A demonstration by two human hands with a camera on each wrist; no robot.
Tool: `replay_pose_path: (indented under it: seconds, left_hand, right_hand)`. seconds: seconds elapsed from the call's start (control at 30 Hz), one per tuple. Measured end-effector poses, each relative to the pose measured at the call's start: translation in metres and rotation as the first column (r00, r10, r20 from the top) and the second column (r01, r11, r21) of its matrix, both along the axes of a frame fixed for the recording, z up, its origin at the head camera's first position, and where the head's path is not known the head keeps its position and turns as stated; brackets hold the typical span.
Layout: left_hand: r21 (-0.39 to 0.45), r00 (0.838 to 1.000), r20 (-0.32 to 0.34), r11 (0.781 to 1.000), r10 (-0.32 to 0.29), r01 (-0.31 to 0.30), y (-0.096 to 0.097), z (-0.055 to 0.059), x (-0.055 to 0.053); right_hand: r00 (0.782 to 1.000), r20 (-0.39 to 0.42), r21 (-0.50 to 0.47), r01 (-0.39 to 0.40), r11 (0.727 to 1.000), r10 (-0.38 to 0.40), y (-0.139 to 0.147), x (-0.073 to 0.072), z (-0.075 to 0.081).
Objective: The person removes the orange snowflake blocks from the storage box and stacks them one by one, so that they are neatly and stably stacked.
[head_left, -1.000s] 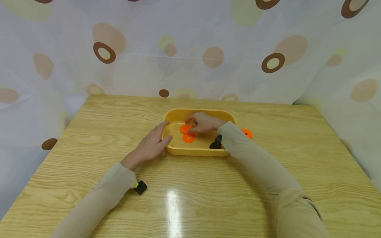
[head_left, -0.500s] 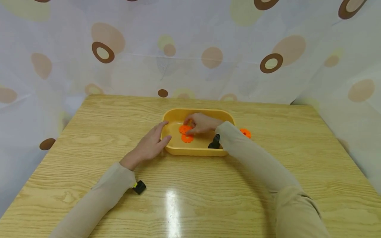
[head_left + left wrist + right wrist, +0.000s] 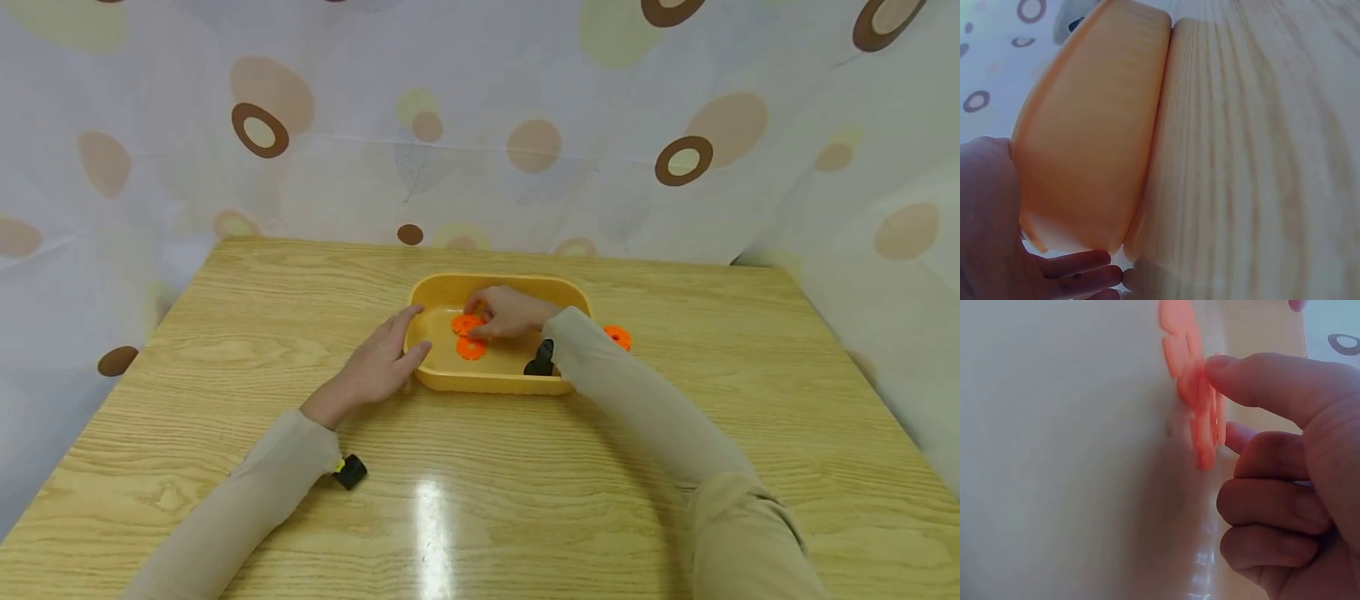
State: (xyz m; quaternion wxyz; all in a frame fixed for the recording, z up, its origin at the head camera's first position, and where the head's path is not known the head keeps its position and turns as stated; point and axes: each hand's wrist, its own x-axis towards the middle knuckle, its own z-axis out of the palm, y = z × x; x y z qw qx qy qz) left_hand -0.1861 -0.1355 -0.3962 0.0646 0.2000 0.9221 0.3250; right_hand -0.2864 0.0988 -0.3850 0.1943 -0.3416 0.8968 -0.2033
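Note:
A yellow plastic basin (image 3: 498, 383) sits on the table. Inside it, two orange notched plastic discs (image 3: 471, 348), flower-shaped with a hole in the middle, overlap near the left half. My right hand (image 3: 510, 312) reaches in and pinches the upper disc (image 3: 467, 324) between thumb and index finger; the right wrist view shows the other fingers (image 3: 1272, 503) curled beneath. My left hand (image 3: 378, 362) holds the basin's left end, thumb over the rim. In the left wrist view its lower fingers (image 3: 1082, 275) lie outside the basin's wall (image 3: 1091, 125).
Another orange disc (image 3: 617, 337) lies on the table right of the basin, partly behind my right sleeve (image 3: 622, 383). Black wrist cameras hang at both cuffs, the right one (image 3: 542, 358) over the basin. A patterned cloth (image 3: 480, 125) stands behind the wooden table (image 3: 480, 500).
My head view has shifted slightly. The upper disc tilts a little in my right fingers; both hands otherwise stay in place.

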Motion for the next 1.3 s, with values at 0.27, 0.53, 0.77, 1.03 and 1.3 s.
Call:
replay_pose_path:
  seconds: [0.27, 0.53, 0.77, 1.03, 1.3]
  left_hand:
    - [0.007, 1.000, 0.000, 1.000, -0.003, 0.003, -0.001, 0.000, -0.001]
    - [0.007, 1.000, 0.004, 1.000, 0.002, -0.002, -0.001, 0.001, 0.000]
    - [0.003, 1.000, 0.009, 1.000, 0.008, -0.008, 0.000, 0.001, 0.001]
    - [0.006, 1.000, 0.006, 1.000, 0.011, -0.011, -0.001, 0.000, 0.000]
    - [0.011, 1.000, -0.001, 1.000, 0.004, -0.004, -0.001, -0.002, -0.001]
  right_hand:
    - [1.000, 0.019, -0.021, 0.015, 1.000, -0.014, 0.000, 0.001, 0.002]
    - [0.999, 0.027, -0.023, 0.032, 0.999, -0.032, 0.000, 0.004, 0.004]
    - [0.997, 0.058, -0.028, 0.043, 0.999, -0.042, 0.001, 0.007, 0.007]
    - [0.997, 0.062, -0.052, 0.052, 0.997, -0.049, 0.004, 0.005, 0.008]
    - [0.999, -0.011, -0.134, 0.034, 0.990, -0.036, 0.007, 0.004, 0.015]
